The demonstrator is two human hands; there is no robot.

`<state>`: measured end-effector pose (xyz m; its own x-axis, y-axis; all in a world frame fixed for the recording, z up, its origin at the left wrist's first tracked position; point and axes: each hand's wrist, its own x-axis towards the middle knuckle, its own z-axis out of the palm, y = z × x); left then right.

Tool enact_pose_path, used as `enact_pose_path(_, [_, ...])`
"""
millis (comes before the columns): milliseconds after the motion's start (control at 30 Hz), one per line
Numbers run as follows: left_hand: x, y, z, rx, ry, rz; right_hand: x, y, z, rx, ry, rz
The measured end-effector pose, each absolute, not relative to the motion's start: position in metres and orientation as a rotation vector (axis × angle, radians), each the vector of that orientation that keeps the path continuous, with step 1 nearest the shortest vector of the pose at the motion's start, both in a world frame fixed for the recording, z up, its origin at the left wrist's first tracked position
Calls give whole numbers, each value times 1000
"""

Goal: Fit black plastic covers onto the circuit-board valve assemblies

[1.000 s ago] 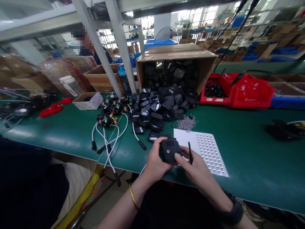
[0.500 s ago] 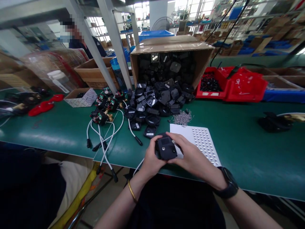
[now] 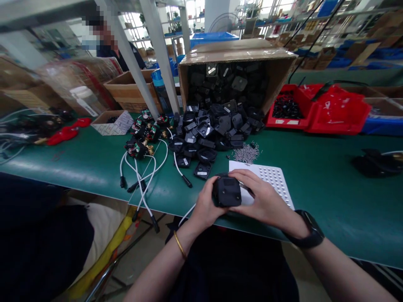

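Observation:
Both hands are together over the front edge of the bench. My left hand [image 3: 208,203] is closed around the left side of a boxy black plastic housing [image 3: 229,192]. My right hand [image 3: 262,195] grips the housing from the right, thumb below and fingers above. A small metallic part shows by the right fingers, too unclear to name. A white cable [image 3: 187,214] runs down beside my left wrist. Under the right hand lies a white sheet [image 3: 277,178] with rows of small silver pieces. Just beyond it is a pile of small screws [image 3: 246,154].
A tipped cardboard box [image 3: 239,54] spills black plastic housings [image 3: 204,130] onto the green bench [image 3: 327,184]. Wired assemblies [image 3: 137,149] with white cables lie left. Red bins [image 3: 288,119] stand back right. A dark part [image 3: 374,163] lies far right. A person [image 3: 121,54] is behind the frame.
The view has shifted, so the bench things appear moved slightly. The housing has tilted in my hands, and the round silver spot on its face no longer shows. Both hands keep their hold.

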<state>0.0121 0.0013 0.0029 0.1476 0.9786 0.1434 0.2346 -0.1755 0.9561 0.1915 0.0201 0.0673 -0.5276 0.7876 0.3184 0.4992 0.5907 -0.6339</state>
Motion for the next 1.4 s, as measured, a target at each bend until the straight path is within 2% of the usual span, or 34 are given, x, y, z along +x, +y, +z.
enact_pose_path(367, [14,2,6,1638,1150,1085,194,12,63,-1091,-2176,465])
enact_pose_path(567, [14,5,11,1660,1092,1101,209,11,95,-1019,-2201,455])
enact_pose_path(667, [13,4,14,1630,1106,1083,224,28,102,-1250,-2042,354])
enact_pose_path(800, [14,1,14,1587,1149,1091,232,65,61,-1497,-2028,139])
enact_pose_path(967, [15,-1,12,1586,1176,1080,224,87,26,-1513,-1974,111])
enact_pose_path(1067, [16,0,12,1585,1210,1068,228,74,42,-1326,-1532,288])
enact_pose_path(1167, [17,-1,12,1599,1241,1077,232,44,62,-1103,-1103,637])
enact_pose_path(1300, [19,-3,9,1649,1303,1100,214,-7,70,-1064,-871,1213])
enact_pose_path(1400, [21,-5,6,1712,1334,1142,191,-32,65,-1049,-869,1310])
